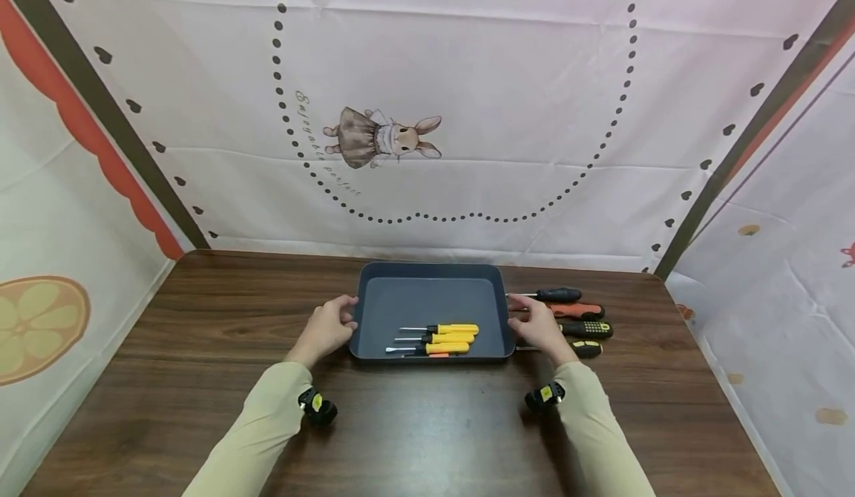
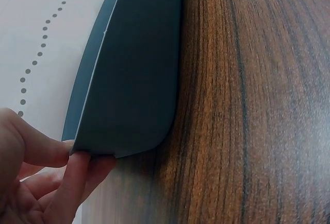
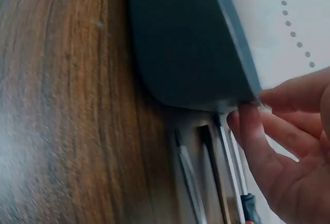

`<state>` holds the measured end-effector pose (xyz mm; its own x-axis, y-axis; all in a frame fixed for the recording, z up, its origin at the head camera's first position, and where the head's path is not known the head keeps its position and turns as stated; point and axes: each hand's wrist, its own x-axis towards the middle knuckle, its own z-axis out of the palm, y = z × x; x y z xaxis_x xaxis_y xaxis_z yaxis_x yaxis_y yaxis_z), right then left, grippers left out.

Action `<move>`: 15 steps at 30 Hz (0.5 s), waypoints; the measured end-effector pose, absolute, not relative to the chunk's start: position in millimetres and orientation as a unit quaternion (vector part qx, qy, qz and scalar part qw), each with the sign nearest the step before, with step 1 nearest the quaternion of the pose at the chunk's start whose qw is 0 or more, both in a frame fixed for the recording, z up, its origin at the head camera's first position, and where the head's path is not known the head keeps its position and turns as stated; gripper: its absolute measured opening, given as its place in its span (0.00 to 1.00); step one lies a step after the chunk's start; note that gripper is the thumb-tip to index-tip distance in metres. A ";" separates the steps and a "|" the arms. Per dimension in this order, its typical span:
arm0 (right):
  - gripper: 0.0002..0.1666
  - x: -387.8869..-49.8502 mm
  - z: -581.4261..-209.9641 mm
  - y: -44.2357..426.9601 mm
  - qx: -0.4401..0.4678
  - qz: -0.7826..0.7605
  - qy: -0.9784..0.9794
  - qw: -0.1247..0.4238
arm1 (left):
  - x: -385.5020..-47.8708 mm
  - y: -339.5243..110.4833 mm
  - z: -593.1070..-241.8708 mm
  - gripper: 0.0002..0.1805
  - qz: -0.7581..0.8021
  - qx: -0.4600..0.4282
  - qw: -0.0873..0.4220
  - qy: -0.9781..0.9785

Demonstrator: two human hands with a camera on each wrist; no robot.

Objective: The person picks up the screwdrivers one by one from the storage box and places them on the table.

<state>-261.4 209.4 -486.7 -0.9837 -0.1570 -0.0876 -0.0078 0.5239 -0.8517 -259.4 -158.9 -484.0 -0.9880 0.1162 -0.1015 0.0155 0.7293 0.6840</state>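
Observation:
A dark blue-grey rectangular tray stands on the wooden table. Inside it, toward the near side, lie small screwdrivers with yellow handles and a bit of orange, mostly hidden by the near wall. My left hand pinches the tray's left rim between thumb and fingers; the left wrist view shows the fingertips at the tray's edge. On the opposite side, my right hand pinches the right rim, with the tray's outer wall close by in the right wrist view.
Right of the tray lie larger screwdrivers: one black-handled, one orange, one black with yellow dots, one black and yellow. Their shafts point toward the tray, under my right hand. A printed cloth hangs behind the table.

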 end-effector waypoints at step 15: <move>0.28 -270.0 -483.9 209.6 0.061 -0.522 0.836 0.154 | -261.3 -154.6 -481.0 0.25 0.343 0.038 0.070 0.936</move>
<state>-270.0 209.6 -483.9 -0.9449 -0.0584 -0.3220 0.2637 0.4469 -0.8548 -261.3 -154.6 -481.0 -0.9874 0.1183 -0.1048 0.0225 0.7618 0.6474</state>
